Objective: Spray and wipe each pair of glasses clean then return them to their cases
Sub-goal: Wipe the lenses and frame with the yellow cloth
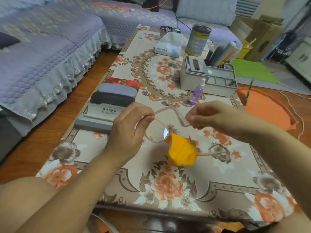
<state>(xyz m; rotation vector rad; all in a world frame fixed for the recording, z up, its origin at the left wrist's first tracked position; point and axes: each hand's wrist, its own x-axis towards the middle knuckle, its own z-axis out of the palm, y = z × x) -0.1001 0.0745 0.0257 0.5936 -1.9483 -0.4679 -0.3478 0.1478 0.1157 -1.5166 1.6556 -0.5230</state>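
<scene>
the clear-framed glasses [157,130] were held above the surface [168,182], pinched at one temple by the left hand [129,130] and at the other temple by the right hand [213,115]. at 6 o'clock from them an orange cloth [182,151] lay; an open case [99,117] sat at 9 o'clock.

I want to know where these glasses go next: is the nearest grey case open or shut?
Open. The nearest grey case has its lid raised upright, printed inside facing the person, and its tray looks empty. The two cases behind it are shut.
</scene>
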